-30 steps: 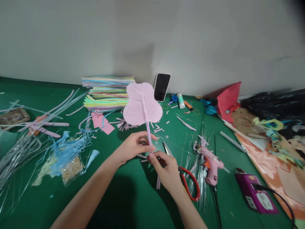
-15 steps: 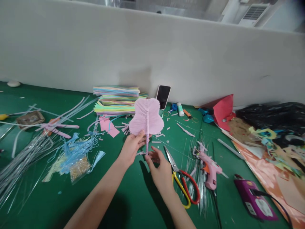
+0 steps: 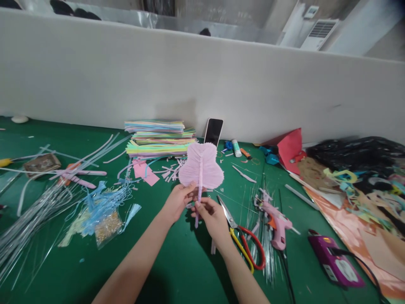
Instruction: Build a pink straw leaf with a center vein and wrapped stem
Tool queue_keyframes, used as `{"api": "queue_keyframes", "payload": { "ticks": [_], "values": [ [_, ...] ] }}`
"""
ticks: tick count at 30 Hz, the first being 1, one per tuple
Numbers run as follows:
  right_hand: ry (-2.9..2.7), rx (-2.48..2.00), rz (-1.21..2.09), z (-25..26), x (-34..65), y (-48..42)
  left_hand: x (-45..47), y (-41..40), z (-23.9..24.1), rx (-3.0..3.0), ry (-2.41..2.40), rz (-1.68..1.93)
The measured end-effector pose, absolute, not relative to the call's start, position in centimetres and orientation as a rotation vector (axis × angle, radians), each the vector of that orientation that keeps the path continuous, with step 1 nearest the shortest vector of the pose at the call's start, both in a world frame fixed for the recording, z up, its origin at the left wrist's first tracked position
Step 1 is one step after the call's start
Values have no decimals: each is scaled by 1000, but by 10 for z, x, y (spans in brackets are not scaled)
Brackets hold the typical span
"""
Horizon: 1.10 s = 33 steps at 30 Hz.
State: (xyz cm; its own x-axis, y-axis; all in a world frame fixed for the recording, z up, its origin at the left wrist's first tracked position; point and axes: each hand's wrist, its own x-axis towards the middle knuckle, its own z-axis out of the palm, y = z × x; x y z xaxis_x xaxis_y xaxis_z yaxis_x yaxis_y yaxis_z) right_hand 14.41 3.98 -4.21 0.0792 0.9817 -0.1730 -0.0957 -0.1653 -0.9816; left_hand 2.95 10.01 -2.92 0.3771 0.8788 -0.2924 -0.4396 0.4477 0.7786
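Note:
A pink fan point(image 3: 209, 171) of pipe cleaners, with a scalloped outline and a wrapped handle down its middle, is held up over the green table. My left hand point(image 3: 181, 200) pinches it at the lower edge, where blade and handle meet. Lower down, my right hand point(image 3: 212, 217) has thumb and fingers closed on the handle, whose end sticks out below. Scissors point(image 3: 236, 228) with one yellow and one red grip lie just right of my right hand. Behind the fan, short pink pipe-cleaner pieces point(image 3: 173, 170) are scattered.
Bundled pastel pipe cleaners point(image 3: 158, 148) lie at the back beside a phone point(image 3: 214, 131) leaning on the partition point(image 3: 190, 80). To the right are a pink glue gun point(image 3: 276, 223) and a purple box point(image 3: 337, 261) with a cable. Blue tassels point(image 3: 104, 207) and wires point(image 3: 41, 211) lie left.
The fan now sits lower relative to the table items, and my right hand has moved up its handle, leaving the handle's end exposed below. The head view has tilted up slightly.

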Motion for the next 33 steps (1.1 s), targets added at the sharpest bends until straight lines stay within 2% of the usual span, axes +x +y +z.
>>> {"api": "queue_keyframes", "payload": {
  "ticks": [9, 18, 33],
  "values": [
    [-1033, -1329, 1152, -35, 164, 51, 18, 100, -30, 747, 754, 911],
    [-1521, -1491, 1003, -1, 225, 32, -26, 118, -10, 492, 761, 1060],
    [-2008, -1689, 634, -14, 241, 8, -18, 99, -2, 590, 765, 807]
  ]
}}
